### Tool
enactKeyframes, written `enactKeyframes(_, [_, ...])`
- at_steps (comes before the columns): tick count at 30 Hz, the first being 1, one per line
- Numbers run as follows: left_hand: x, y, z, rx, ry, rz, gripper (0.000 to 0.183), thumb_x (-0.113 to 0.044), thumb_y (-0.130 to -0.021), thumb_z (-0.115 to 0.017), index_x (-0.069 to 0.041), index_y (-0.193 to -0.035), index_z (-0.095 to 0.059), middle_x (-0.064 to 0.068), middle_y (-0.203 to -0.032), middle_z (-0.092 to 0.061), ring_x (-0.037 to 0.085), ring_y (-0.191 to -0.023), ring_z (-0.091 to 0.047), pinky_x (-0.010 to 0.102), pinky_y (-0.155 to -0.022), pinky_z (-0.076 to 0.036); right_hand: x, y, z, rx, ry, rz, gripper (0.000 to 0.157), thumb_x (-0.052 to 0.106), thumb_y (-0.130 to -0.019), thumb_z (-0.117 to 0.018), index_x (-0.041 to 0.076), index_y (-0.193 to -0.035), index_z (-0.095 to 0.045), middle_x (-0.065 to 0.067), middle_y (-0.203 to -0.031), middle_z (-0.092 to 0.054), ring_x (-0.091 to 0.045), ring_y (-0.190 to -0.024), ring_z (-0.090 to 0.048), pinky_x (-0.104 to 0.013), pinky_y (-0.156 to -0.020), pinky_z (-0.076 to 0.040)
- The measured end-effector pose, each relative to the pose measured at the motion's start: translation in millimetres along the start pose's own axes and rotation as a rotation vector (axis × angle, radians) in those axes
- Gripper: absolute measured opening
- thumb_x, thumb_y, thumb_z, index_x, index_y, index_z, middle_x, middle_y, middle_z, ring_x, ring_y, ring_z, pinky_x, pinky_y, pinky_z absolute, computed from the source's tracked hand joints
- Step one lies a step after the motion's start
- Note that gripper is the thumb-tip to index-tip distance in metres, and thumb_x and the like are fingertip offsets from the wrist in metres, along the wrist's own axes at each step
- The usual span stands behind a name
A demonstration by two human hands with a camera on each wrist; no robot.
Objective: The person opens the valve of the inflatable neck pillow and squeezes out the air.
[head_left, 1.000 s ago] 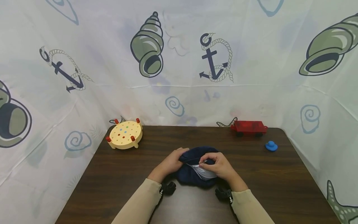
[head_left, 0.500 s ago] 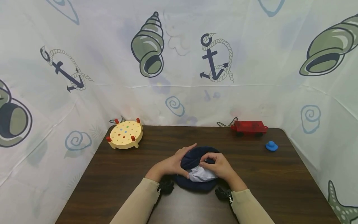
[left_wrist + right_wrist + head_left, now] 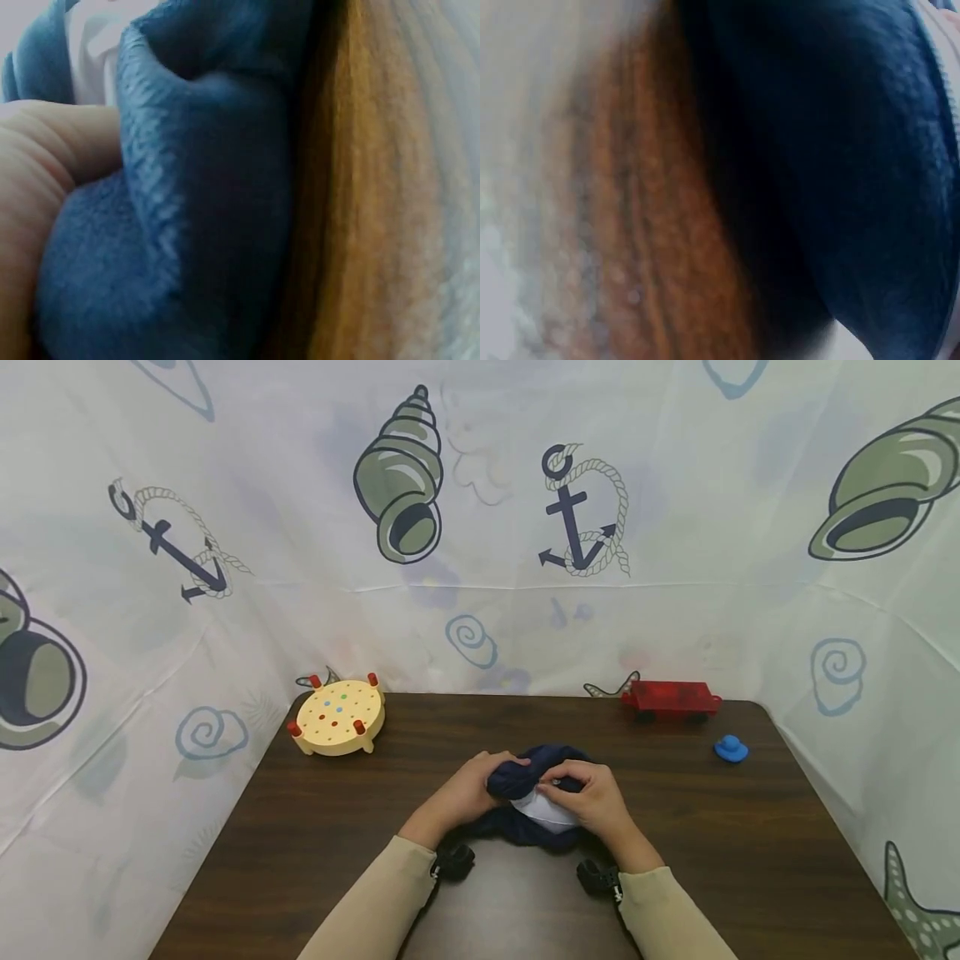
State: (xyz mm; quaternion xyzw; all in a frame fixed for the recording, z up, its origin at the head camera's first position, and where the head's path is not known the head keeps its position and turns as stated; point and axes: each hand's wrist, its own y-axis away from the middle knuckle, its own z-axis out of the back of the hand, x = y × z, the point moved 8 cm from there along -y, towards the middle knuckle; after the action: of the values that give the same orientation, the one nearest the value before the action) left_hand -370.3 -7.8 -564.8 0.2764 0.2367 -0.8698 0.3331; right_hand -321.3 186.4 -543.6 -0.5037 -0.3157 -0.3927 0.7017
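A soft navy fleecy pouch (image 3: 519, 828) lies on the table in front of me, with a zippered opening that shows white lining (image 3: 546, 812). My left hand (image 3: 471, 788) grips its left side, the thumb pressed into the fabric (image 3: 210, 195) in the left wrist view. At the opening, my right hand (image 3: 598, 800) pinches a small shiny zipper pull (image 3: 555, 782) between thumb and forefinger. Zipper teeth (image 3: 946, 90) run along the pouch edge in the right wrist view. The right hand itself is mostly outside that view.
The dark wooden table (image 3: 712, 827) has a yellow round toy (image 3: 339, 718) with red pegs at the back left. A red toy wagon (image 3: 671, 697) and a small blue hat-shaped piece (image 3: 731, 748) stand at the back right. A printed curtain (image 3: 495, 543) hangs behind.
The left hand spread its fingers over the opening, then closed again on the pouch's left side. The fabric has bunched upward there. The right hand keeps its pinch with little movement.
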Motion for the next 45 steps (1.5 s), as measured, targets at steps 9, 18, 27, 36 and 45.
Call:
enactKeyframes(9, [-4.5,1.0,12.0,-0.125,-0.084,-0.084,0.025,-0.020,-0.098,-0.083,-0.023,-0.122,-0.076,-0.007,-0.118,-0.078,0.015,-0.099,-0.061,0.037,-0.092,-0.053,4,-2,2.3,0.042,0.073,0.067,0.020,0.006,-0.090,-0.090,0.020,-0.103,-0.084,0.002,-0.098,-0.083,-0.011,-0.094,-0.075,-0.022,-0.090,-0.060])
enactKeyframes(18, [-4.0,-0.2,12.4,-0.165,-0.022,-0.081,0.006,-0.026,-0.103,-0.077,-0.025,-0.098,-0.074,-0.012,-0.099,-0.073,0.012,-0.087,-0.057,0.030,-0.084,-0.050,-4,-1,-4.6,0.128,-0.018,-0.096,0.013,0.010,-0.091,-0.089,0.020,-0.097,-0.084,-0.010,-0.095,-0.082,-0.011,-0.092,-0.070,-0.023,-0.086,-0.057])
enactKeyframes(27, [0.4,-3.5,11.8,-0.129,0.047,-0.103,0.012,-0.023,-0.102,-0.077,-0.025,-0.092,-0.072,-0.010,-0.093,-0.069,0.007,-0.090,-0.064,0.040,-0.103,-0.050,-13,0,-10.5,0.172,-0.062,-0.149,0.011,0.013,-0.089,-0.091,0.017,-0.095,-0.083,-0.001,-0.093,-0.080,-0.009,-0.089,-0.069,-0.023,-0.077,-0.057])
enactKeyframes(36, [10.2,-2.7,9.0,-0.077,0.098,-0.062,0.016,-0.014,-0.101,-0.076,-0.024,-0.090,-0.069,-0.010,-0.093,-0.068,0.009,-0.093,-0.062,0.042,-0.112,-0.047,-18,1,-13.7,0.188,-0.090,-0.179,0.011,0.012,-0.090,-0.091,0.016,-0.096,-0.083,-0.002,-0.096,-0.080,-0.010,-0.093,-0.069,-0.025,-0.080,-0.057])
enactKeyframes(45, [14.7,-2.3,10.2,-0.079,0.159,-0.064,0.019,-0.014,-0.101,-0.074,-0.023,-0.087,-0.066,-0.008,-0.089,-0.063,0.011,-0.089,-0.057,0.029,-0.089,-0.047,-24,1,-16.7,0.215,-0.087,-0.279,0.010,0.018,-0.090,-0.091,0.016,-0.096,-0.083,-0.003,-0.103,-0.078,-0.016,-0.095,-0.066,-0.027,-0.076,-0.056])
